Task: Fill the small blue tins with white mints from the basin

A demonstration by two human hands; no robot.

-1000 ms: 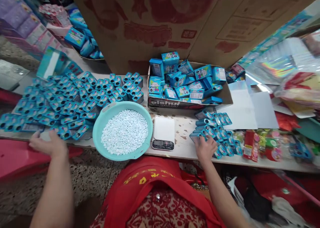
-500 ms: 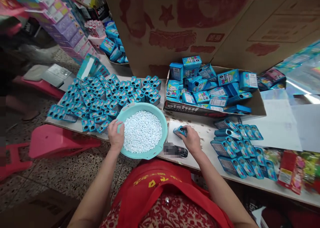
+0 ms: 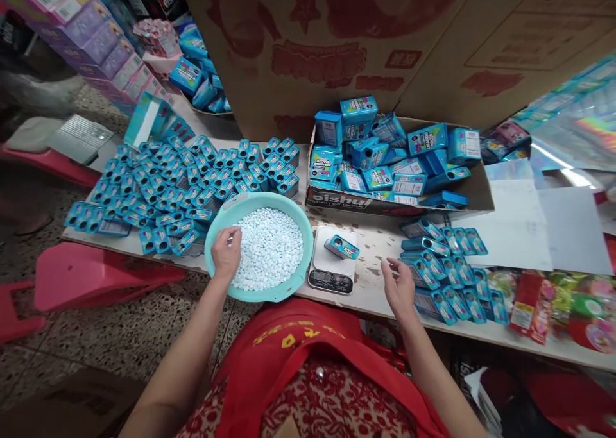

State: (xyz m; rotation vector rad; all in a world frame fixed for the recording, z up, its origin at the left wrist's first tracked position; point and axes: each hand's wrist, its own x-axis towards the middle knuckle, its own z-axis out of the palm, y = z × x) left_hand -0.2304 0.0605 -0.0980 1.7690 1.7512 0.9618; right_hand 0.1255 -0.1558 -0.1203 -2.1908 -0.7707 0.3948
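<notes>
A turquoise basin [image 3: 307,258] of small white pellets [image 3: 271,249] stands at the front edge of the table. Over its left part is my left hand [image 3: 226,253], fingers pressed together; whatever they may hold is too small to see. One blue box [image 3: 342,247] with a round hole in its top lies alone on the white scale [image 3: 319,258], and no hand touches it. My right hand [image 3: 398,287] hovers between the scale and the right group of blue boxes [image 3: 445,268], its fingers apart and holding nothing.
Many blue boxes [image 3: 158,175] crowd the table's left side. Behind the scale sits an open carton [image 3: 399,206] full of blue boxes, backed by a large brown cardboard box [image 3: 327,59]. Red packets [image 3: 532,306] lie far right; a pink stool [image 3: 77,268] stands at the left.
My right hand has let go of the blue box on the scale and moved right, opening. My left hand has moved slightly inward over the basin, its fingers drawn together. The view has shifted a little.
</notes>
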